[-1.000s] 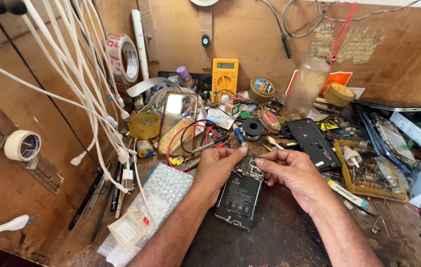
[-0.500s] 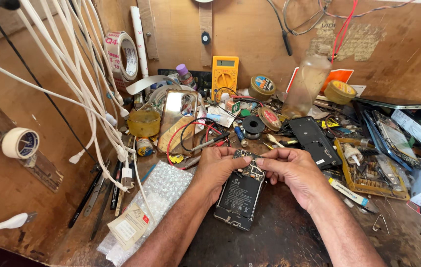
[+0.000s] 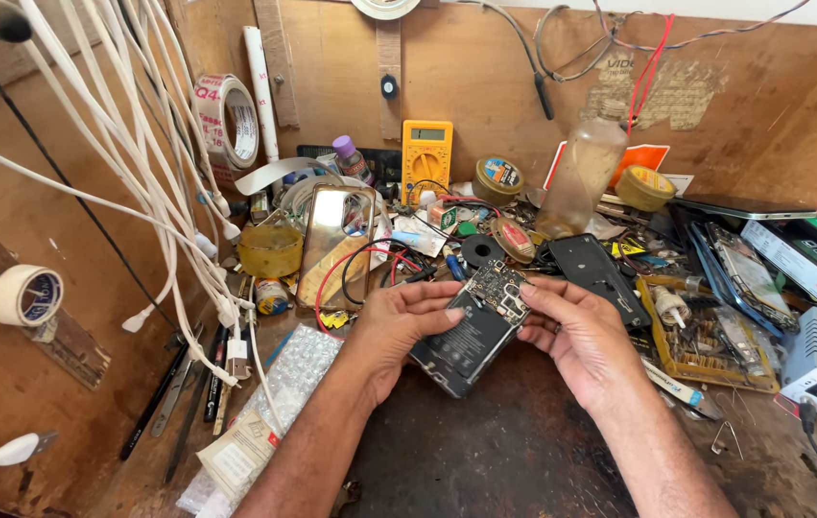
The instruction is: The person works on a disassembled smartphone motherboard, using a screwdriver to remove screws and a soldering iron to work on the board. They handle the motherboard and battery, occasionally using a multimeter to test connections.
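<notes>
An opened black phone (image 3: 471, 338) with its back cover off and its circuit board (image 3: 497, 290) exposed at the top is held tilted above the dark workbench. My left hand (image 3: 399, 324) grips its left edge, thumb on the battery area. My right hand (image 3: 573, 336) holds the right edge, with the fingertips at the circuit board. A separate black phone back cover (image 3: 599, 276) lies just beyond my right hand.
White cables (image 3: 154, 192) hang at left. A yellow multimeter (image 3: 426, 152), tape rolls (image 3: 228, 120), a clear phone case (image 3: 335, 242), red and black leads (image 3: 355, 264), a plastic bottle (image 3: 583, 177), tins and phone parts crowd the back. Bubble wrap (image 3: 285, 384) and tweezers (image 3: 173, 393) lie front left.
The phone has been lifted and tilted, its top end swung to the right. Both hands stay on it, fingers shifted at the circuit board.
</notes>
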